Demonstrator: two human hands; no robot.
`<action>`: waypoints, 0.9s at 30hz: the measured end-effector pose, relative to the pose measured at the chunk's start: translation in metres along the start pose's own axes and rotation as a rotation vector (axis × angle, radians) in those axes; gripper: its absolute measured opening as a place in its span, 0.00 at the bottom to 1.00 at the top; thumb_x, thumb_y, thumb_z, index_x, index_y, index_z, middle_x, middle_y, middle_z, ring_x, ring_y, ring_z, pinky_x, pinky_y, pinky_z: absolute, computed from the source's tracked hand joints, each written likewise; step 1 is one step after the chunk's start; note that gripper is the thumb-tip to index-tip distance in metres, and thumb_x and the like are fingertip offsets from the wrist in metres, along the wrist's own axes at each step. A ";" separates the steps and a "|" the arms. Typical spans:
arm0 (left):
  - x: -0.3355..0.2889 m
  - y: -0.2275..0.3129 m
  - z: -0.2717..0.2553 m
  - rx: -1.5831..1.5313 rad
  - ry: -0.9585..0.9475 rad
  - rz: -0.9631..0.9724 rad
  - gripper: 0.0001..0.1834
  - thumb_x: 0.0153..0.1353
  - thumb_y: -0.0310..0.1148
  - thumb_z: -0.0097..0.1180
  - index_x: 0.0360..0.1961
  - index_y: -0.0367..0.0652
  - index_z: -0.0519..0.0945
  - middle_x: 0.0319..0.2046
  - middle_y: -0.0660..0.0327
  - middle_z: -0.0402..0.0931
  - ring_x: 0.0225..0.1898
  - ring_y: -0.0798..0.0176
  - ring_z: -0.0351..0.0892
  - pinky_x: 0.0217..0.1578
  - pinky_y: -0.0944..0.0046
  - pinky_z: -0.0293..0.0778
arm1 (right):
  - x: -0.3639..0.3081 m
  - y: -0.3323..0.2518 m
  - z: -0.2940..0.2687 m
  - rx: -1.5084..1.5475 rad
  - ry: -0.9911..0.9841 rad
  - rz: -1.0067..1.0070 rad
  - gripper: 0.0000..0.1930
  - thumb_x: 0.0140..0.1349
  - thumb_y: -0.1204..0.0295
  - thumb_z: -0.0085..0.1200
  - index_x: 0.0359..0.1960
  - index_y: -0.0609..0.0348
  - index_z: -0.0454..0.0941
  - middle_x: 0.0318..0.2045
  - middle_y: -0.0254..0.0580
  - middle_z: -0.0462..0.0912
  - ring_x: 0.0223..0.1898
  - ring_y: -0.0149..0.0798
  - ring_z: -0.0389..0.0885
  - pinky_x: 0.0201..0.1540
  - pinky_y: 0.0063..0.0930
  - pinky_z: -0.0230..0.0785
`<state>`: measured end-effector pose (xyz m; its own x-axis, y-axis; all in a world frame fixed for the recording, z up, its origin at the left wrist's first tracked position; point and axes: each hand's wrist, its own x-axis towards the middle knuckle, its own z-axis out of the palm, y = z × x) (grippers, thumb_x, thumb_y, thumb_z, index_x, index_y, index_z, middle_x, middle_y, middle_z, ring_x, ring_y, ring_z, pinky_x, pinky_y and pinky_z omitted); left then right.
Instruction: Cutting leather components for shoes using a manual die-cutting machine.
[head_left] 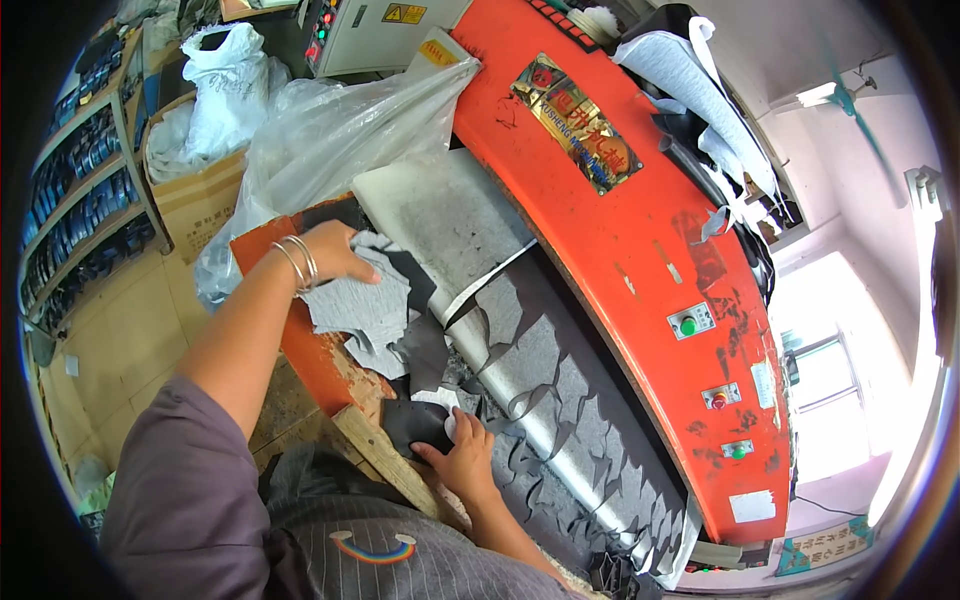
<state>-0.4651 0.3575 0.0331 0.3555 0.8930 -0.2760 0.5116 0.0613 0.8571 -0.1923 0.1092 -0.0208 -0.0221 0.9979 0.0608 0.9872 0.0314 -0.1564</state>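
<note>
My left hand (340, 255), with two bangles at its wrist, grips a loose stack of grey, fuzzy-backed cut pieces (362, 305). Dark pieces (424, 350) hang beneath and beside that stack. Lower down, my right hand (465, 458) has its thumb and fingers closed on the edge of a black cut piece (412, 422). A small whitish scrap shows by the right fingertips. Beyond both hands, a dark sheet with grey backing (540, 350), cut through with irregular holes, lies over the machine bed.
An orange press beam (600, 240) with push buttons (688, 325) slants across above the bed. Clear plastic sheeting (330, 125) drapes at the far left. A cardboard box (195, 190) and loaded shelves (85, 190) stand left. A wooden edge (385, 455) borders the bed near me.
</note>
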 end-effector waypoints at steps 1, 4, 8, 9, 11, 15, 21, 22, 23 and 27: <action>-0.008 0.006 -0.007 -0.119 -0.033 0.038 0.38 0.40 0.42 0.72 0.48 0.24 0.75 0.45 0.44 0.78 0.46 0.56 0.78 0.48 0.64 0.72 | 0.006 -0.002 -0.007 0.000 -0.002 -0.002 0.50 0.43 0.50 0.69 0.63 0.65 0.58 0.54 0.66 0.67 0.49 0.60 0.73 0.51 0.42 0.69; -0.024 0.023 -0.006 -0.418 -0.133 0.136 0.32 0.43 0.38 0.71 0.46 0.25 0.77 0.42 0.49 0.79 0.42 0.62 0.78 0.44 0.66 0.72 | 0.020 0.003 -0.016 0.265 -0.326 0.289 0.51 0.38 0.48 0.72 0.59 0.69 0.62 0.48 0.60 0.73 0.47 0.56 0.75 0.51 0.38 0.69; -0.024 0.043 0.019 -0.570 -0.349 0.004 0.18 0.48 0.36 0.68 0.35 0.32 0.82 0.30 0.59 0.81 0.31 0.69 0.77 0.32 0.66 0.72 | 0.017 0.008 -0.019 0.374 -0.303 0.281 0.47 0.41 0.49 0.70 0.56 0.71 0.64 0.47 0.60 0.74 0.47 0.56 0.75 0.52 0.39 0.68; -0.010 0.031 0.042 -0.471 -0.402 -0.001 0.21 0.48 0.40 0.69 0.33 0.31 0.82 0.28 0.60 0.81 0.29 0.69 0.77 0.30 0.65 0.72 | 0.016 0.006 -0.022 0.343 -0.358 0.296 0.45 0.41 0.49 0.70 0.54 0.72 0.66 0.45 0.59 0.75 0.46 0.55 0.75 0.51 0.39 0.68; 0.004 0.004 0.074 0.148 -0.289 0.011 0.36 0.38 0.54 0.71 0.40 0.31 0.81 0.33 0.48 0.80 0.36 0.58 0.79 0.39 0.59 0.73 | 0.011 -0.005 -0.020 0.317 -0.416 0.292 0.43 0.41 0.49 0.70 0.51 0.72 0.67 0.44 0.59 0.75 0.45 0.54 0.76 0.50 0.38 0.68; 0.007 0.026 0.133 0.761 -0.227 0.058 0.40 0.40 0.49 0.66 0.54 0.39 0.75 0.52 0.42 0.72 0.55 0.40 0.71 0.52 0.53 0.70 | -0.009 -0.001 -0.023 0.393 -0.289 0.350 0.40 0.43 0.51 0.70 0.48 0.71 0.68 0.41 0.61 0.76 0.44 0.53 0.76 0.48 0.38 0.68; 0.004 0.023 0.132 0.484 -0.167 0.038 0.33 0.39 0.42 0.68 0.49 0.38 0.76 0.47 0.47 0.77 0.50 0.48 0.77 0.51 0.57 0.72 | -0.017 0.012 -0.019 0.536 -0.204 0.395 0.35 0.46 0.60 0.67 0.51 0.70 0.65 0.42 0.62 0.78 0.43 0.54 0.79 0.47 0.37 0.69; 0.002 0.021 0.130 0.498 -0.097 0.087 0.30 0.39 0.41 0.67 0.44 0.37 0.77 0.44 0.48 0.78 0.48 0.49 0.78 0.49 0.57 0.73 | -0.010 0.015 -0.020 0.570 -0.218 0.409 0.34 0.46 0.63 0.67 0.51 0.70 0.66 0.41 0.57 0.78 0.41 0.48 0.78 0.45 0.34 0.70; -0.006 0.027 0.125 0.457 -0.063 0.066 0.28 0.39 0.41 0.67 0.42 0.37 0.77 0.43 0.47 0.79 0.46 0.48 0.78 0.46 0.57 0.74 | -0.002 0.015 -0.024 0.606 -0.235 0.427 0.34 0.45 0.66 0.68 0.52 0.70 0.66 0.39 0.53 0.78 0.40 0.42 0.77 0.44 0.32 0.70; -0.027 0.016 0.125 0.309 0.059 0.126 0.26 0.40 0.40 0.67 0.40 0.36 0.77 0.39 0.47 0.80 0.43 0.47 0.79 0.44 0.56 0.73 | -0.029 0.045 -0.012 1.097 -0.143 0.539 0.31 0.45 0.80 0.63 0.53 0.66 0.65 0.42 0.44 0.76 0.39 0.37 0.76 0.42 0.29 0.69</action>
<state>-0.3686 0.2787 -0.0005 0.3898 0.9098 -0.1425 0.6822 -0.1813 0.7083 -0.1455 0.0808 -0.0180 0.2621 0.8932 -0.3654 0.2215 -0.4242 -0.8781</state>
